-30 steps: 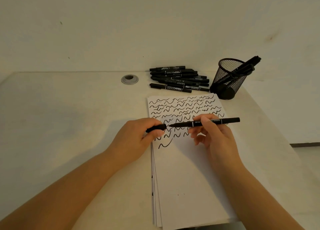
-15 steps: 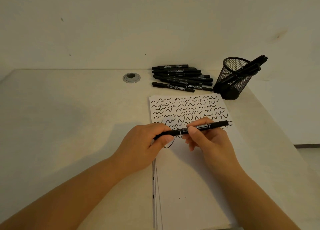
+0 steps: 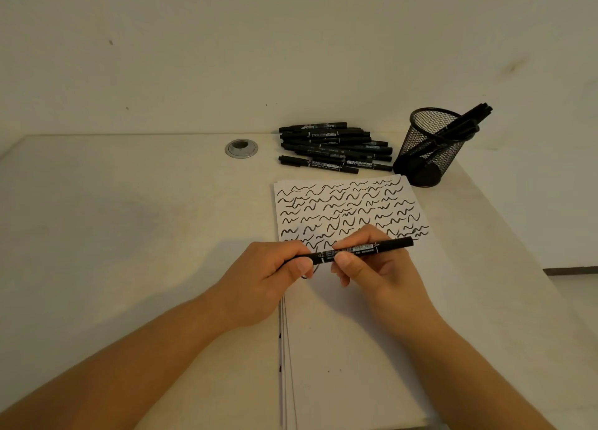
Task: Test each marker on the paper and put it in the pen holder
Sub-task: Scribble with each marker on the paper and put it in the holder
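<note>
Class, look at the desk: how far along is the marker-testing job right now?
Done: squiggles fill the top of the paper, and a few markers stand in the pen holder. In hand: both hands, left hand and right hand, hold one marker. Left: the pile of markers behind the paper.

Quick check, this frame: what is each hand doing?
Left hand: closed, gripping the capped left end of the marker.
Right hand: closed, pinching the same marker's barrel.
</note>
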{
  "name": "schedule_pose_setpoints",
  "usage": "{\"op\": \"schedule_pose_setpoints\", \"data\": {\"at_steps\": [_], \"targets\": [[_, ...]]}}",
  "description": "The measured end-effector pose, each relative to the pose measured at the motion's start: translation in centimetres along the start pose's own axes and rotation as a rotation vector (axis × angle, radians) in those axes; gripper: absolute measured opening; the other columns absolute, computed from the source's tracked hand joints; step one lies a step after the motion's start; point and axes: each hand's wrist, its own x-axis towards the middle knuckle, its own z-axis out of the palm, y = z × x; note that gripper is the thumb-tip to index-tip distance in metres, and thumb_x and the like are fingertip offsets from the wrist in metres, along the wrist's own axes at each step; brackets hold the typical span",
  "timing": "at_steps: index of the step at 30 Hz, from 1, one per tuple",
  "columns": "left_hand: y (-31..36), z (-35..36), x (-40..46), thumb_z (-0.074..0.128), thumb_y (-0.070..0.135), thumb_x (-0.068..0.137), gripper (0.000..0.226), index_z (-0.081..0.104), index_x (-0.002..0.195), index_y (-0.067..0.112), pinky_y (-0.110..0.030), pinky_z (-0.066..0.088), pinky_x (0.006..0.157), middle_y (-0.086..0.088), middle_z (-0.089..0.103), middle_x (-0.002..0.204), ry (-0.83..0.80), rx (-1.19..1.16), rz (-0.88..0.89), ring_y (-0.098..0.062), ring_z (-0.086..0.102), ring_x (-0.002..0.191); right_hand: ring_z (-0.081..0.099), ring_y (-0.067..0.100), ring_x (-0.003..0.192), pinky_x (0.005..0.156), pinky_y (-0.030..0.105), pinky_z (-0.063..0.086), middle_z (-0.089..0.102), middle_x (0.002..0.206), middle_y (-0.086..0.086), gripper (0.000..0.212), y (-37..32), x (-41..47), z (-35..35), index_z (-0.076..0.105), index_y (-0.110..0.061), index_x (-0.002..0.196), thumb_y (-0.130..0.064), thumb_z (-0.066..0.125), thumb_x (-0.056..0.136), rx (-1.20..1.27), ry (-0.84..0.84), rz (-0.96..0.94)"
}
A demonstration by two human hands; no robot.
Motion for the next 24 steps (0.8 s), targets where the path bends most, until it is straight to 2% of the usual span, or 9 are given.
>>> {"op": "schedule_pose_setpoints", "data": {"at_steps": [4, 8, 10, 12, 14, 16, 19, 21, 24], "targets": [[-0.2, 0.1, 0.0, 0.037, 0.049, 0.082, 0.023, 0.057, 0.075, 0.038, -0.013, 0.025, 0.046, 0.012, 0.045, 0.054, 0.012, 0.001, 0.021, -0.005, 0.035, 0.046, 0.058, 0.006, 0.057, 0.055, 0.019, 0.047, 0.063, 0.062, -0.003, 0.004, 0.0, 0.0, 0.0, 0.061, -0.013, 0.081, -0.011, 0.063, 0.079, -0.019, 0.016, 0.01], [0.0, 0.3, 0.2, 0.044, 0.048, 0.085, 0.015, 0.058, 0.086, 0.042, -0.012, 0.031, 0.048, 0.016, 0.054, 0.06, 0.092, 0.012, 0.026, -0.005, 0.043, 0.049, 0.057, 0.006, 0.055, 0.053, 0.019, 0.047, 0.064, 0.058, -0.004, 0.008, -0.1, 0.2, -0.1, 0.063, -0.016, 0.084, -0.008, 0.062, 0.082, -0.062, 0.063, 0.064], [0.0, 0.3, 0.2, 0.047, 0.041, 0.085, 0.01, 0.056, 0.087, 0.046, -0.012, 0.032, 0.048, 0.017, 0.058, 0.062, 0.129, 0.006, -0.001, -0.006, 0.044, 0.048, 0.058, 0.006, 0.055, 0.055, 0.018, 0.047, 0.063, 0.06, -0.006, 0.014, -0.3, 0.4, -0.5, 0.061, -0.022, 0.089, -0.014, 0.066, 0.079, -0.08, 0.177, 0.115], [0.1, 0.1, 0.1, 0.047, 0.037, 0.087, 0.013, 0.054, 0.085, 0.047, -0.014, 0.033, 0.047, 0.017, 0.061, 0.065, 0.17, 0.054, -0.021, -0.007, 0.044, 0.047, 0.057, 0.002, 0.057, 0.057, 0.015, 0.047, 0.062, 0.074, -0.008, 0.025, -0.6, 0.5, -1.5, 0.055, -0.031, 0.096, -0.023, 0.07, 0.077, -0.171, 0.395, 0.13], [0.3, -0.3, 0.4, 0.048, 0.034, 0.09, 0.015, 0.051, 0.084, 0.047, -0.016, 0.034, 0.047, 0.017, 0.062, 0.067, 0.21, 0.145, -0.043, -0.006, 0.049, 0.048, 0.055, 0.0, 0.065, 0.057, 0.01, 0.044, 0.057, 0.091, -0.01, 0.034, -1.1, 0.5, -2.4, 0.051, -0.034, 0.103, -0.026, 0.071, 0.077, -0.473, 0.53, 0.032], [0.8, -0.6, 1.0, 0.048, 0.036, 0.09, 0.009, 0.05, 0.085, 0.043, -0.016, 0.032, 0.047, 0.014, 0.061, 0.062, 0.213, 0.255, -0.057, -0.001, 0.052, 0.053, 0.055, 0.002, 0.072, 0.061, 0.01, 0.04, 0.056, 0.1, -0.008, 0.036, -1.8, 0.6, -2.8, 0.058, -0.027, 0.111, -0.023, 0.071, 0.077, -0.877, 0.447, -0.201], [2.5, -0.5, 2.7, 0.044, 0.041, 0.09, 0.014, 0.053, 0.093, 0.032, -0.023, 0.037, 0.051, 0.013, 0.06, 0.067, 0.203, 0.433, -0.017, -0.005, 0.053, 0.058, 0.062, 0.018, 0.078, 0.059, 0.024, 0.047, 0.065, 0.094, 0.002, 0.03, -3.1, 1.4, -2.2, 0.069, -0.014, 0.1, -0.021, 0.077, 0.072, -1.301, 0.181, -0.502], [3.6, -0.3, 3.9, 0.041, 0.042, 0.091, 0.02, 0.054, 0.099, 0.029, -0.028, 0.043, 0.058, 0.012, 0.062, 0.075, 0.224, 0.503, 0.03, -0.01, 0.056, 0.067, 0.062, 0.021, 0.071, 0.053, 0.027, 0.049, 0.067, 0.084, 0.003, 0.027, -3.9, 2.4, -1.8, 0.071, -0.012, 0.094, -0.02, 0.079, 0.069, -1.413, 0.073, -0.586], [4.8, -0.8, 5.3, 0.038, 0.04, 0.093, 0.024, 0.054, 0.104, 0.026, -0.029, 0.045, 0.063, 0.009, 0.065, 0.086, 0.243, 0.577, 0.124, -0.014, 0.059, 0.074, 0.062, 0.02, 0.062, 0.044, 0.03, 0.049, 0.065, 0.074, 0.002, 0.015, -5.3, 3.8, -1.7, 0.071, -0.012, 0.085, -0.017, 0.077, 0.073, -1.435, 0.042, -0.574]]}}
